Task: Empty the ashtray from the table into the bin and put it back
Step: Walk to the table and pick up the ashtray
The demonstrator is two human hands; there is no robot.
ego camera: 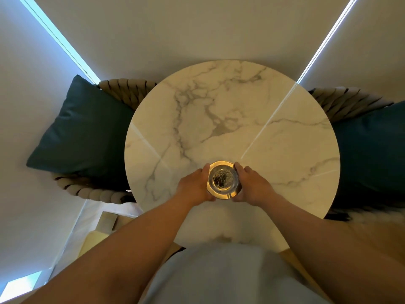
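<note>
A round glass ashtray with dark ash in its bowl sits on the near part of the round white marble table. My left hand wraps around its left side and my right hand wraps around its right side. Both hands touch the rim, fingers curled against the glass. Whether the ashtray rests on the table or is just off it, I cannot tell. No bin is in view.
A woven rope chair with a dark teal cushion stands left of the table. A second chair with a teal cushion stands on the right. Pale window blinds hang behind the table. My light shirt fills the bottom centre.
</note>
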